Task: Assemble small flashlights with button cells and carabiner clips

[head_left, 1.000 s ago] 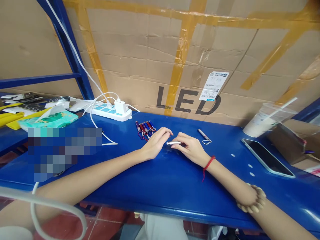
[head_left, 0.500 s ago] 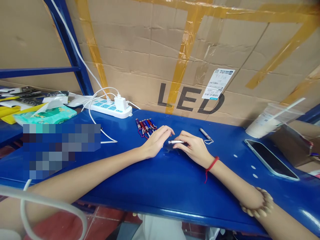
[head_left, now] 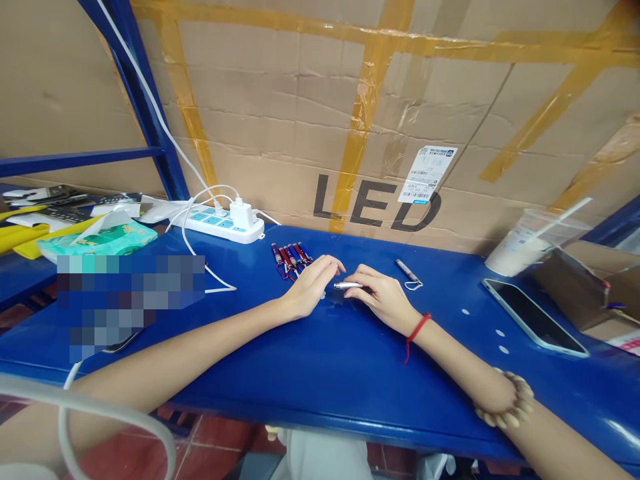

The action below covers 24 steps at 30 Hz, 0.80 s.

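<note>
the right hand grasps a slim silver tube between thumb and fingers, its near end jutting out towards the left hand; that left hand rests on the blue table, fingers together and gently bent, and whether it holds anything beneath the palm cannot be told; the two hands are close but apart, with the tube's bare end in the gap between them; a red string bracelet circles the right wrist, and a beaded bracelet sits farther up the same forearm; just beyond the left hand lies a bunch of small red, blue and purple tubes with clips; beyond the right hand lies another silver tube, its clip towards the person; farther right, a phone lies face up, with a plastic cup and its straw behind it and a cardboard box beside them; to the left, a white power strip carries plugs and cables, and a teal packet lies near yellow wrapping; taped cardboard printed "led" stands along the back.
</note>
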{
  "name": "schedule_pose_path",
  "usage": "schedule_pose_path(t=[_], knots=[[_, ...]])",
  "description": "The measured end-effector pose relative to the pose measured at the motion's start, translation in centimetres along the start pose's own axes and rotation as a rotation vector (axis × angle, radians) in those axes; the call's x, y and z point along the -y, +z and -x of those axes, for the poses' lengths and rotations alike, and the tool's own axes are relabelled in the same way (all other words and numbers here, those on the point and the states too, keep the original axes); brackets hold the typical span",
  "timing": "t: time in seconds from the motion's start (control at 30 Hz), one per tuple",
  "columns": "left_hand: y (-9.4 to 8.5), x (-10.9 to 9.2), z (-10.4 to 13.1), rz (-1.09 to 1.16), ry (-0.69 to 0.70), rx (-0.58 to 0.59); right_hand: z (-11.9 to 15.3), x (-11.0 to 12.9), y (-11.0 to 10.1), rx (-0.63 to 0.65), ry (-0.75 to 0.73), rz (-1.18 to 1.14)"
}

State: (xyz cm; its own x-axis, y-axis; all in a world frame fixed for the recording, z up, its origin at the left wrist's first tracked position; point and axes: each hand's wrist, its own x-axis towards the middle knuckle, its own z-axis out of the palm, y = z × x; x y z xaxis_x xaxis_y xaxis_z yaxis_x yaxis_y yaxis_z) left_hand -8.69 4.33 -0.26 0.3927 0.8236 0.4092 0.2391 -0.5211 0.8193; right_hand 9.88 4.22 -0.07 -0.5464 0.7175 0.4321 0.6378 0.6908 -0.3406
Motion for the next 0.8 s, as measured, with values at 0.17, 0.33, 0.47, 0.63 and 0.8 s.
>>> schedule_pose_path(t=[0.17,0.33,0.47,0.63,0.8], knots=[[0.0,-0.1,0.03,-0.001,-0.01,0.001,-0.04,0.07,0.0,0.01,0.004,0.005],[0.01,-0.29,0.07,-0.012,-0.008,0.012,0.03,0.32,-0.15,0.003,0.018,0.032],[0.04,-0.28,0.06,-0.019,0.002,0.016,0.02,0.36,-0.15,-0.003,0.02,0.046],[0.06,-0.06,0.0,-0.032,0.019,0.02,-0.07,0.29,-0.05,-0.017,0.002,0.072],[0.08,-0.02,-0.03,-0.035,0.017,0.025,-0.08,0.38,-0.06,-0.049,0.012,0.088]])
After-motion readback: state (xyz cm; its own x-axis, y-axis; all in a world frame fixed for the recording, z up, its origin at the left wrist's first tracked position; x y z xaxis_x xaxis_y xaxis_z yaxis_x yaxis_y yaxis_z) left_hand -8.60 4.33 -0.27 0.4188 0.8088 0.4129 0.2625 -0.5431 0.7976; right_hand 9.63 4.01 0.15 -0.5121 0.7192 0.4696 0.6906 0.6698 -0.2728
